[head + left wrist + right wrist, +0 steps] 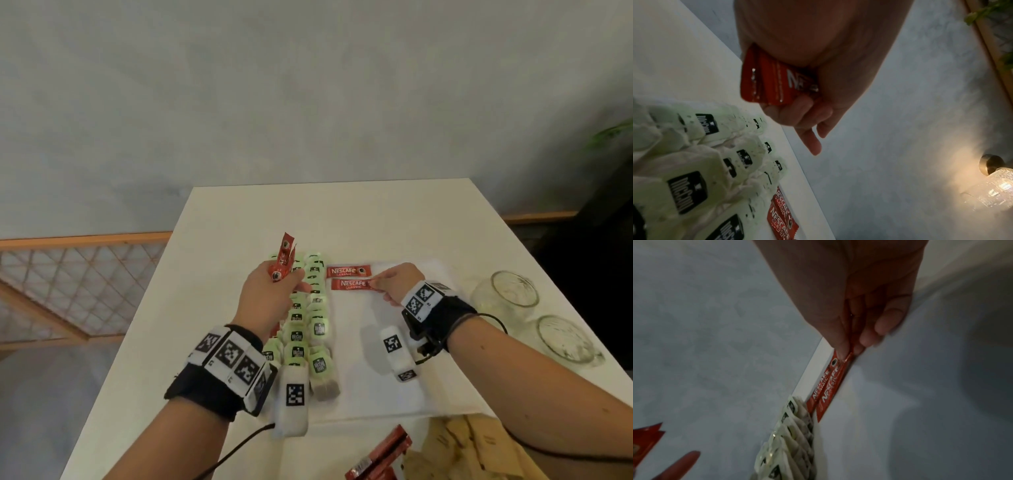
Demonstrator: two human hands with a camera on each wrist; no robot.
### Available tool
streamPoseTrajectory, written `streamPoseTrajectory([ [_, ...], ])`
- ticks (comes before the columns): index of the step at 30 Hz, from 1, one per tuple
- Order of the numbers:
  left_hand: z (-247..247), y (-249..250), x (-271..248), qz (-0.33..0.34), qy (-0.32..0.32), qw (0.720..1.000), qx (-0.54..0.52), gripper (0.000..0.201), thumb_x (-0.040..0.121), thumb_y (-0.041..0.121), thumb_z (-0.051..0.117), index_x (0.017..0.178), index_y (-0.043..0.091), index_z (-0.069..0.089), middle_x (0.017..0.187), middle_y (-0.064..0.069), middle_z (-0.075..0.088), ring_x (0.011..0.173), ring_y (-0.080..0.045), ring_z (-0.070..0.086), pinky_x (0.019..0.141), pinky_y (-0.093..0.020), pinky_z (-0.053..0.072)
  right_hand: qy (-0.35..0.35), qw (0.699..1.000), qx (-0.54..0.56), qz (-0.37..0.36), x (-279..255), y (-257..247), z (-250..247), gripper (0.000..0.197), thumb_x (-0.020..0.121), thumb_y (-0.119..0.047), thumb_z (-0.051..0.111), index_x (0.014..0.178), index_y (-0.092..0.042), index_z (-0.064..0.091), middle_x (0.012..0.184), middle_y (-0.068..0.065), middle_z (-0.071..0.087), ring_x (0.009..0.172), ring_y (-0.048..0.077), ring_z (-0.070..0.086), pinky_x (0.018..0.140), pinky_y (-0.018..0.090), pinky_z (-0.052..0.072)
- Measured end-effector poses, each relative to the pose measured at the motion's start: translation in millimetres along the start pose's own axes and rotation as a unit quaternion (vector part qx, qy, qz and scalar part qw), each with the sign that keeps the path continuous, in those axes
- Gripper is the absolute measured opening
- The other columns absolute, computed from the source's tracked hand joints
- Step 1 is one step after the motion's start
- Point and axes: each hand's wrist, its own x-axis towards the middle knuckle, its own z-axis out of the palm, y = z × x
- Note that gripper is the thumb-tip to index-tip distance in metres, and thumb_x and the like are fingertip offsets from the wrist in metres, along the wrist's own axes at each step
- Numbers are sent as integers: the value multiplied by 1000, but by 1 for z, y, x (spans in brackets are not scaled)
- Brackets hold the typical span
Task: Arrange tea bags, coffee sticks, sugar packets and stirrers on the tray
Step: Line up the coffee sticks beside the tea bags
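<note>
A flat white tray on the white table carries two rows of pale green tea bags along its left edge and two red coffee sticks near its far edge. The right hand pinches the nearer stick by its end; the left hand grips a bunch of red sticks above the tea bags. Two clear glass jars stand at the table's right edge. Only the left wrist view shows a lit wall lamp.

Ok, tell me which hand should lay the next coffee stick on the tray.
Right. The right hand already pinches the second stick on the tray, and the left hand grips the spare sticks within its reach.
</note>
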Motion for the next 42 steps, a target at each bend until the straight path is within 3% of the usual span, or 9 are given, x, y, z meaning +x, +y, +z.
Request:
streamPoseTrajectory([
  [7,-3,4,10,-10,-8,999,-31,13,94,21,62,105,16,59,83,-6,76,46,-14,38,42,-24,33,54,998,13,-8,16,-2,11,29,71,-23,84,77,-21,55,88,7,66,76,24,60,69,33,51],
  [14,0,-2,10,-15,-10,999,-28,13,93,23,64,104,16,59,86,-5,75,45,-13,42,43,-24,36,71,997,-8,-25,23,0,18,31,71,-29,83,75,-24,52,87,5,66,74,23,60,72,36,53],
  [18,-1,-6,7,-26,-14,999,-14,18,92,26,65,99,9,62,84,-3,70,47,-11,47,42,-23,39,74,996,-35,-39,23,0,20,31,76,-31,79,77,-24,49,84,1,61,71,19,58,66,31,50],
  [26,2,2,-11,-28,-127,991,-10,16,94,24,65,104,12,64,79,-4,73,46,-12,52,39,-20,37,87,994,-13,-70,-4,-5,11,31,78,-39,75,86,-20,53,82,-2,60,67,12,53,60,26,42],
  [29,9,2,-21,-3,-141,989,38,12,89,27,70,98,21,67,70,1,69,40,-5,43,39,-18,33,34,990,73,-113,-34,-11,5,29,88,-42,64,86,-13,60,78,2,65,58,16,56,61,31,49],
  [32,20,3,-32,61,-149,982,98,12,85,27,75,92,20,68,64,10,66,45,3,52,45,-10,36,-62,978,160,-114,-77,-19,-1,40,93,-47,56,90,-8,67,64,3,61,46,17,48,50,26,43],
  [34,27,4,-40,77,-163,977,112,15,83,30,77,90,20,68,68,7,70,51,3,57,51,-11,39,-119,972,174,-107,-103,-19,-4,44,92,-51,53,93,-10,69,61,2,60,46,18,48,50,25,42],
  [38,29,10,-56,9,-202,977,59,13,86,34,72,86,21,71,77,-3,72,42,-6,39,42,-18,30,-150,953,203,-169,-134,-11,-6,30,94,-35,58,97,-8,70,73,5,60,54,18,52,58,26,49],
  [42,26,15,-72,-73,-258,963,-35,19,88,32,71,98,16,70,89,-9,74,46,-8,33,41,-18,25,-90,951,198,-217,-152,1,-13,19,92,-23,63,81,-8,67,63,2,59,52,16,50,54,22,47],
])
